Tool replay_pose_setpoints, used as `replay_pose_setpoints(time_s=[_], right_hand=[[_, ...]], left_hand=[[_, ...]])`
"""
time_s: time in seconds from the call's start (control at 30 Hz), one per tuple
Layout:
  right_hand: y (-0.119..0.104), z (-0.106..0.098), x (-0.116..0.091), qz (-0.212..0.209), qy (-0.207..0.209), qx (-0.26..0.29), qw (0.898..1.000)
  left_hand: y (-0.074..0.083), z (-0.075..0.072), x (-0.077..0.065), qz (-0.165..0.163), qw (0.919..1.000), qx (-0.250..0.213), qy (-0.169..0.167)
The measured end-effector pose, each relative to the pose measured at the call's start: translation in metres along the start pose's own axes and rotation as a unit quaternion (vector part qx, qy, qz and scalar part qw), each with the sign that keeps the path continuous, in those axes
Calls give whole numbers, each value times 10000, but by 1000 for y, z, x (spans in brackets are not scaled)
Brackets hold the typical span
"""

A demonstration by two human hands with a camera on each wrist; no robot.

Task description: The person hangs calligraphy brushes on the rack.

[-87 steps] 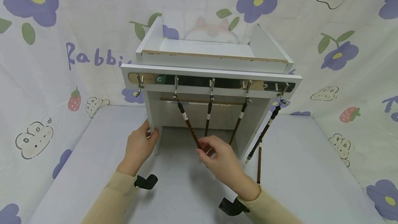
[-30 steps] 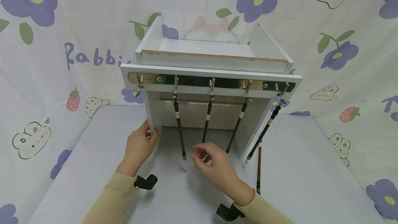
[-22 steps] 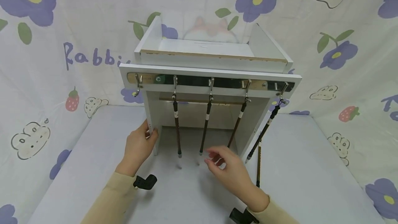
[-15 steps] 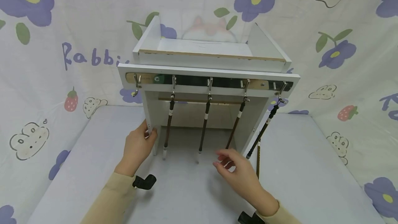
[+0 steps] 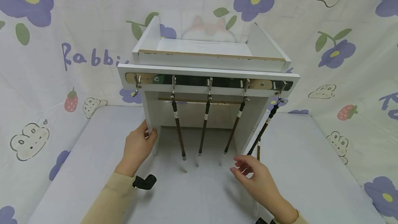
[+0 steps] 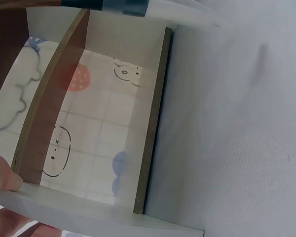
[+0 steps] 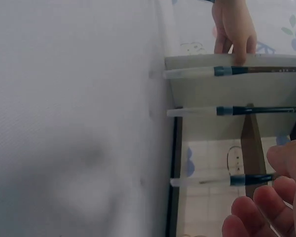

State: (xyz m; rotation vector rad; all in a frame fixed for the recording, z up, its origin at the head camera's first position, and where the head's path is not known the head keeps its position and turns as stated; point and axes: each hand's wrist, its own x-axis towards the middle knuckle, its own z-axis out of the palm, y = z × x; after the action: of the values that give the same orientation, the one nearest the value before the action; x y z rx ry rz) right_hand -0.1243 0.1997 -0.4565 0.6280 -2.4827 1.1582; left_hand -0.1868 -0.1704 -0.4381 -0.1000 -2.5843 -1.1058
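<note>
Four calligraphy brushes with dark handles hang from hooks on the front of a white shelf: a leftmost brush, a second brush, a third brush and a rightmost brush. My left hand grips the shelf's left side panel, thumb in front. Low in front of the rightmost brush, my right hand holds nothing, its fingers loosely bent. In the right wrist view its fingers overlap the end of a brush. Clear sleeves cover the brush tips.
Another brush lies on the table to the right, partly hidden behind my right hand. The metal hook rail has a bare hook at its left end. A patterned cloth hangs behind the shelf.
My right hand has let go of the leftmost hanging brush and moved right, past the other brushes. The released brush swings left and back. My left hand stays on the panel.
</note>
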Motion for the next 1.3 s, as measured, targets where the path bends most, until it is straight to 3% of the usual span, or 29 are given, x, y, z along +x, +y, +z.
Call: replay_pose_setpoints(time_s=[0.33,0.6,0.77,0.97,1.13,1.3], right_hand=[[23,-11,-17,678,-18,-37,9977],[46,-25,-21,1770,-146,112,9840],[64,-36,-15,2560,-290,190,9661],[88,-48,-4,3480,-648,524,9338],[100,-53,0,3953,-1176,508,9096],[105,-56,8,4117,-1440,272,8994]], left_hand=[[1,1,1,1,10000,-61,-28],[2,0,1,34,10000,-72,1],[3,0,2,-54,10000,-41,-26],[3,0,0,-28,10000,-24,2],[4,-1,-1,-69,9999,-83,-41],[4,-2,-2,-113,9999,-72,-50]])
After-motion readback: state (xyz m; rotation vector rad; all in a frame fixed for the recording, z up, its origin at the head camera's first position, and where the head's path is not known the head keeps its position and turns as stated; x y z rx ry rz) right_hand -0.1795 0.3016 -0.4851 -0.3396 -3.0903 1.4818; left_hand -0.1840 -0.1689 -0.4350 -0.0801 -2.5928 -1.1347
